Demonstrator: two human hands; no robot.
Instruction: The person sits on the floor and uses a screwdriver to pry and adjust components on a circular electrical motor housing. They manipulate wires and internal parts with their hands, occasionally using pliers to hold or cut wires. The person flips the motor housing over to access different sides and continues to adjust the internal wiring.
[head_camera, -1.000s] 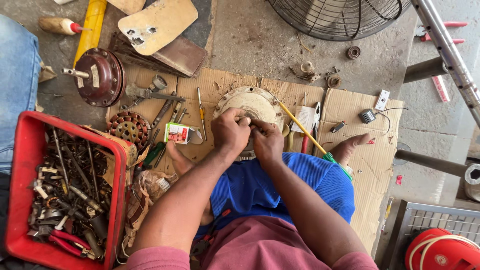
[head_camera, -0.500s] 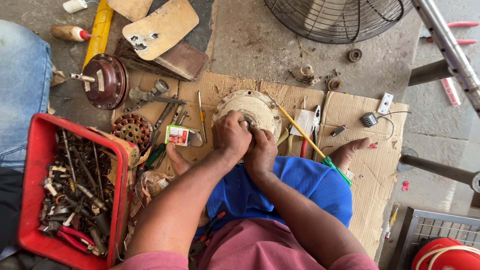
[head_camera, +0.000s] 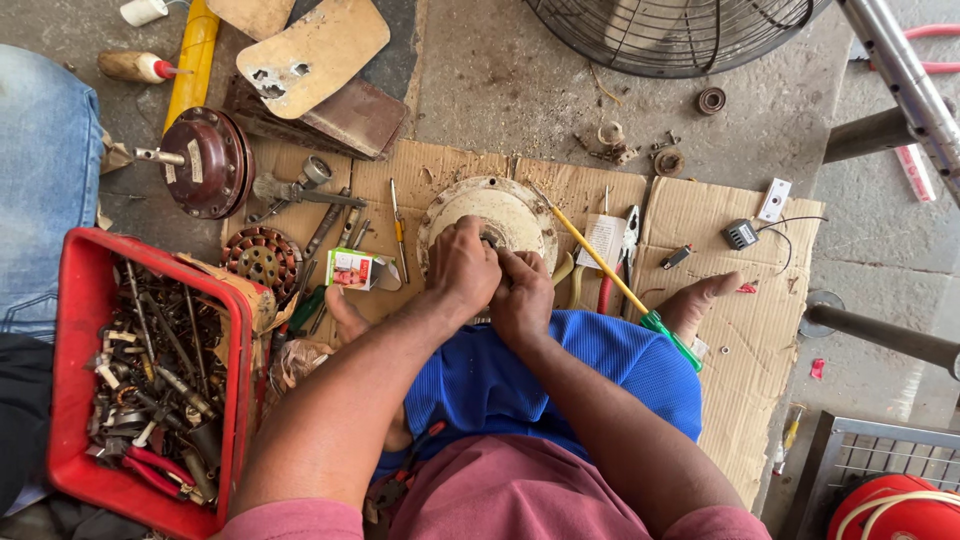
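Both hands bunched together, left hand (head_camera: 462, 265) and right hand (head_camera: 522, 295) pinching something unseen at the hub of the round cream metal motor housing (head_camera: 487, 215), just beyond the knuckles. Stripped-down parts lying about; work seemingly mid-way.

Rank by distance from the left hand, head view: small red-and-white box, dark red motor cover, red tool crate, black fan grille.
From the left hand:
1. Small red-and-white box, just to its left.
2. Dark red motor cover, upper left.
3. Red tool crate and black fan grille: too close to call.
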